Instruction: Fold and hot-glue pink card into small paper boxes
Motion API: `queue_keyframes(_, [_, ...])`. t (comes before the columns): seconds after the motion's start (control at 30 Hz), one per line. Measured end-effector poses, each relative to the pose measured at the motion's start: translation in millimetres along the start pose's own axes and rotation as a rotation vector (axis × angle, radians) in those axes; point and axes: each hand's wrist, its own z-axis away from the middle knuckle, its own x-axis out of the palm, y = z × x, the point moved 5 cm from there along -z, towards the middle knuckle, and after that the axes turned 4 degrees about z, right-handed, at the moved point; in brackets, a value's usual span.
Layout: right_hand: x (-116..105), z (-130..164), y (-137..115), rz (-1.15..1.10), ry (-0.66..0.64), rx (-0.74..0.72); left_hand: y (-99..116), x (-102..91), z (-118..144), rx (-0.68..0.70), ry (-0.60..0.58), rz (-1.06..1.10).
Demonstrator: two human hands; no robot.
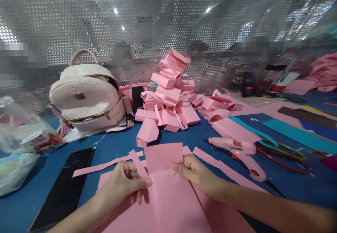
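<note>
left hand (pixel 126 184) pinches pink paper (pixel 163 177) left edge | right hand (pixel 196 173) pinches right edge

Light: bright, even, from overhead; lamps show as glints in the perforated metal screen (pixel 158 19).
Shadows: soft and short on the blue surface (pixel 116 145).
Distortion: wide-angle stretch toward the edges.
Blur: the far background is soft, partly pixelated.

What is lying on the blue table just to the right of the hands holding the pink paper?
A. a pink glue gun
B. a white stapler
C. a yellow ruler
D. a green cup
A: a pink glue gun lies on the blue table just right of the right hand, which with the left hand holds the pink paper.
</note>
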Motion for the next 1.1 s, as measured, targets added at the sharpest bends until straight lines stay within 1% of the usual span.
queue_keyframes(0.07, [-2.6,-0.2,2.3,0.012,0.027,0.007,-1.2,-1.7,0.0,0.023,0.022,0.015])
queue_keyframes(0.13, [-3.2,-0.1,3.1,0.020,0.020,0.010,-2.6,-3.1,-0.1,0.038,0.036,0.031])
queue_keyframes(0.3, [-1.7,0.9,-1.1,0.013,-0.017,-0.012,-5.6,-0.5,-2.9,-0.030,-0.025,0.008])
queue_keyframes(0.4, [0.2,1.4,-3.6,-0.011,-0.040,-0.012,-3.0,0.1,-3.2,-0.072,-0.036,-0.024])
queue_keyframes(0.53, [3.9,1.1,-3.4,-0.013,-0.098,-0.004,0.8,-0.3,-0.9,-0.069,-0.052,-0.099])
queue_keyframes(0.73, [1.2,-1.7,-4.1,-0.015,-0.046,-0.066,0.7,-1.9,-0.6,0.014,-0.002,0.047])
queue_keyframes(0.8, [0.7,-1.6,-4.7,0.012,-0.040,-0.068,-0.3,0.7,-0.9,0.003,-0.030,0.024])
queue_keyframes(0.93, [0.4,-0.7,-4.3,0.039,-0.026,-0.026,-4.0,6.0,-0.2,-0.049,-0.092,-0.038])
queue_keyframes(1.0, [1.6,-0.2,-4.6,0.005,-0.042,-0.023,-5.8,5.9,-0.1,-0.049,-0.082,-0.049])
queue_keyframes(1.1, [1.8,0.2,-5.1,-0.033,-0.054,-0.044,-6.9,3.8,-0.1,-0.019,-0.036,-0.024])
